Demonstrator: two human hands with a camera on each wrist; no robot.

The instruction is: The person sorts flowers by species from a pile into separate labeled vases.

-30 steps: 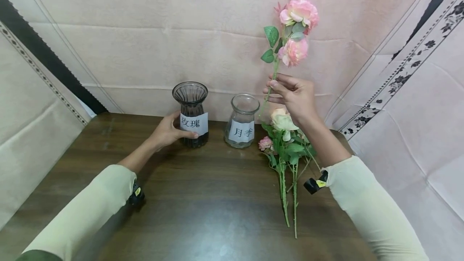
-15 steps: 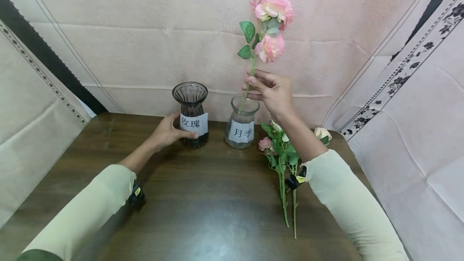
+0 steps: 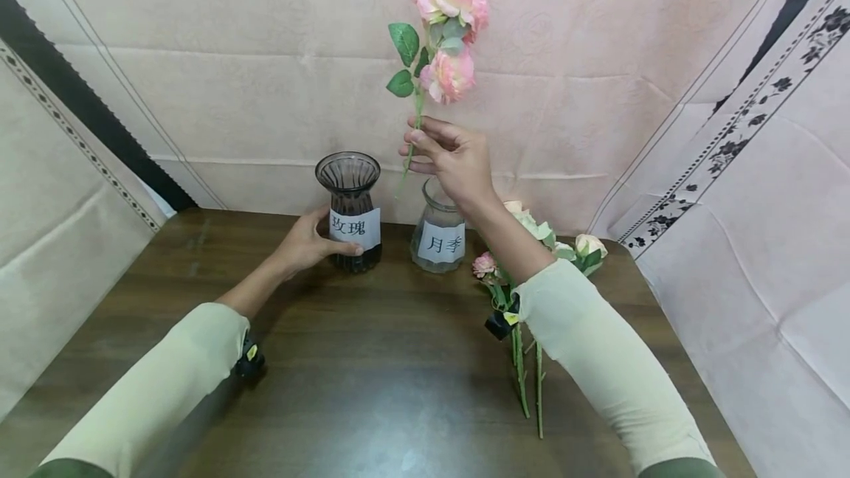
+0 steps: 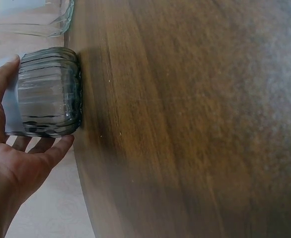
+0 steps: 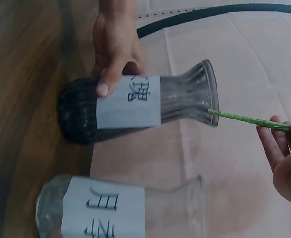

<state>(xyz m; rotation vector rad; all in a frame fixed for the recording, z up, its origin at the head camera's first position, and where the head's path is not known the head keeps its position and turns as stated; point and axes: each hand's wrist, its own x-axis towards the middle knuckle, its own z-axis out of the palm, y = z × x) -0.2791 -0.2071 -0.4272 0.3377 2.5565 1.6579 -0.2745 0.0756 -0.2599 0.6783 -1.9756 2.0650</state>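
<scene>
A smoky dark glass vase (image 3: pixel 352 181) with a white handwritten label stands upright near the table's back edge. My left hand (image 3: pixel 300 248) grips its lower part, thumb across the label. Between thumb and fingers, my right hand (image 3: pixel 457 159) pinches the green stem of an upright spray of pink roses (image 3: pixel 454 4). In the head view the stem's lower end hangs just right of the dark vase's mouth. The right wrist view shows the stem tip (image 5: pixel 224 115) overlapping the rim; depth there is hard to judge. Partly behind my right hand stands a clear labelled glass vase (image 3: pixel 420 246).
More flower stems (image 3: pixel 522 382) lie on the table (image 3: pixel 319 360) at the right, partly under my right forearm. Among their heads are a cream bloom (image 3: pixel 589 245) and a small pink one (image 3: pixel 485 264). A pale cloth backdrop (image 3: pixel 252 94) rises behind the table.
My right hand has carried the pink roses leftward, from above the lying flowers, past the clear vase, to beside the dark vase's mouth. My left hand and both vases stay in place.
</scene>
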